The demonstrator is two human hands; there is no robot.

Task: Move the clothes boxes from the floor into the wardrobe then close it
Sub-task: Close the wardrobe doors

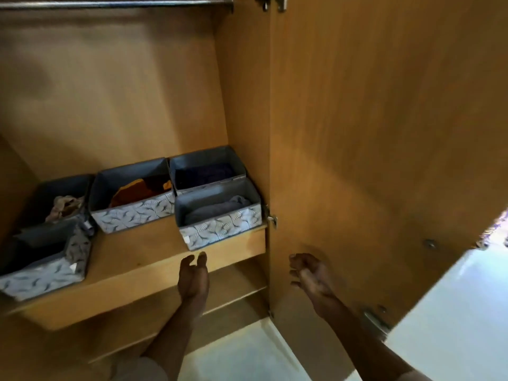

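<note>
Several grey fabric boxes with a leaf pattern stand on the wardrobe shelf [143, 259]. The front right box [220, 232] holds grey cloth and sits at the shelf's right front corner. Behind it is a box with dark purple cloth [206, 171], and to the left a box with orange and brown cloth [132, 204]. Two more boxes are at the far left, one behind [63, 202] and one in front [41, 273]. My left hand [193, 276] hovers empty just below the front right box. My right hand [309, 274] is empty, fingers loosely curled, in front of the open wardrobe door [384, 133].
A metal hanging rail [115, 4] runs across the top of the wardrobe. A hinge [270, 220] joins the door to the side panel. A lower shelf edge [236, 292] lies under the main shelf. White floor [242, 353] shows below, and a bright white surface [453, 312] at the right.
</note>
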